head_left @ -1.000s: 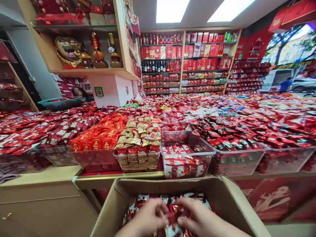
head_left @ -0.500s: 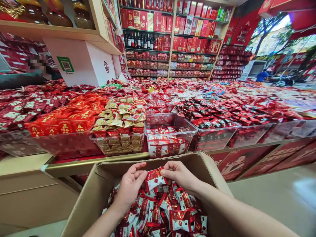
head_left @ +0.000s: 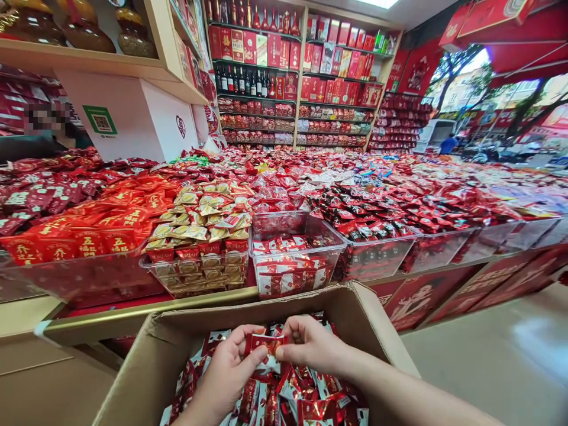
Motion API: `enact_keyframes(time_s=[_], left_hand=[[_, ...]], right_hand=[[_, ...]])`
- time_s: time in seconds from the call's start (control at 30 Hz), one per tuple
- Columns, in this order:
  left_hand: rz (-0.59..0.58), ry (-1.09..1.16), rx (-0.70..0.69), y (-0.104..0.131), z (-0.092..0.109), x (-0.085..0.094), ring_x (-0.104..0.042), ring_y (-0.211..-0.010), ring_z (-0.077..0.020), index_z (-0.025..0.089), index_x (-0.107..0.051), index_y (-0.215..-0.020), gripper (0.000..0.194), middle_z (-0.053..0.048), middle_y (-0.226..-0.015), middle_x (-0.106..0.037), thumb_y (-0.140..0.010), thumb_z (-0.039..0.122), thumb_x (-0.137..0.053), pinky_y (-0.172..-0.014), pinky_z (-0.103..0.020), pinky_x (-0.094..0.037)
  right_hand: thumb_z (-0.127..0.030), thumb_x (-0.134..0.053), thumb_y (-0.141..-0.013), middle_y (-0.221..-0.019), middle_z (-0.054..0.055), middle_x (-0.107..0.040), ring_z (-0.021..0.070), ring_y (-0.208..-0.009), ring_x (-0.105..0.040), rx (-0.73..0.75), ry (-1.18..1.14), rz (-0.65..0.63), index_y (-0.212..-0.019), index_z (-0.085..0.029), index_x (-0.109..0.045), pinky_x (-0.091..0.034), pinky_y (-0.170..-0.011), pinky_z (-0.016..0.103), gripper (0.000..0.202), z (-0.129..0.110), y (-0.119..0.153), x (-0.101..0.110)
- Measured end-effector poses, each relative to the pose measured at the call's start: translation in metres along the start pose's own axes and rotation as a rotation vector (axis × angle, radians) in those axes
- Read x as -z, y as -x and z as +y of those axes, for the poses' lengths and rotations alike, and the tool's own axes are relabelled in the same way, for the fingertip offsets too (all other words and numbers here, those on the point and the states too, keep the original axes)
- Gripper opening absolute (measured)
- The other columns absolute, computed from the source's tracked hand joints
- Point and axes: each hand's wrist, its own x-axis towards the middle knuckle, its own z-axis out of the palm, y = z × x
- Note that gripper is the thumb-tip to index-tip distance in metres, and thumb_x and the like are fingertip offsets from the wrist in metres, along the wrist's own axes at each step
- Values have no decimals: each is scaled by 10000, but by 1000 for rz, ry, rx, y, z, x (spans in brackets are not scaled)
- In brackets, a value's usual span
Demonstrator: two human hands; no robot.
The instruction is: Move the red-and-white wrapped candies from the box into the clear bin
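Note:
Between my two hands is a red-and-white wrapped candy (head_left: 266, 342), held just above a heap of the same kind. My left hand (head_left: 235, 367) pinches its left side, thumb in front. My right hand (head_left: 306, 344) grips the right side with thumb and bent fingers. Underneath, more wrapped candies (head_left: 317, 411) fill the cardboard box (head_left: 122, 378), lying in all directions. Directly beyond the box stands a clear plastic bin (head_left: 331, 245), partly filled with upright rows of matching red-and-white packets (head_left: 288, 278).
Left of that bin is one of gold durian packets (head_left: 208, 260), then red packets (head_left: 102, 236). Black-and-red packets (head_left: 368, 225) fill a bin on the right. A gold-edged counter (head_left: 155, 309) borders the box. Shelves (head_left: 297, 77) stand behind; a person (head_left: 42, 133) is at far left.
My left hand has closed onto the candy, which my right hand alone seemed to grip before. Both hands are slightly lower, and the view has shifted.

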Motion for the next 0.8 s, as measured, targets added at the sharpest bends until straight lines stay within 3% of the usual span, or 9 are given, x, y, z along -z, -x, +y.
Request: enact_keyframes(time_s=[0.13, 0.3, 0.4, 0.53, 0.67, 0.8], left_hand=[[-39, -32, -43, 2, -1, -1, -577, -816, -169, 194, -485, -985, 319, -19, -857, -656, -696, 273, -595, -748, -265, -427], [-46, 228, -12, -1, -9, -4, -576, -790, -180, 241, -404, -1029, 507, -29, -945, -612, -604, 279, -679, -709, -298, -438], [-119, 282, -2, -4, -21, -2, -574, -735, -177, 247, -369, -1046, 626, -23, -842, -608, -532, 260, -726, -692, -307, -418], [-225, 160, 14, -5, -31, 7, -556, -699, -163, 227, -336, -1123, 762, 5, -726, -569, -484, 251, -751, -649, -274, -383], [-279, 146, -7, -4, -31, 12, -545, -830, -183, 232, -406, -1079, 645, -23, -833, -568, -523, 241, -734, -729, -298, -379], [-306, 247, -5, -3, -33, 12, -575, -804, -187, 232, -431, -1023, 586, -28, -819, -599, -524, 247, -738, -736, -331, -388]], right_hand=[[-378, -671, -571, -594, -34, -500, 53, -522, -406, 71, 63, -10, -729, -141, -519, -310, -477, 162, 323, 3, 1, -4], [-357, -620, -616, -505, -48, -431, 42, -454, -330, 18, 62, 64, -629, -140, -455, -245, -421, 161, 273, 4, -1, -6], [-290, -621, -594, -536, -45, -441, 51, -478, -358, 0, 21, 13, -671, -145, -444, -265, -442, 165, 241, 8, -1, -8], [-215, -599, -581, -550, -53, -401, 61, -515, -354, 32, 74, -101, -691, -157, -451, -256, -468, 170, 193, 14, -1, -12], [-291, -581, -612, -522, -40, -361, 71, -526, -323, 22, 203, -64, -561, -152, -412, -235, -476, 188, 225, 17, -3, -13], [-420, -623, -568, -522, -41, -364, 66, -510, -302, -2, 121, -92, -570, -154, -411, -216, -471, 190, 340, 21, -6, -13]])
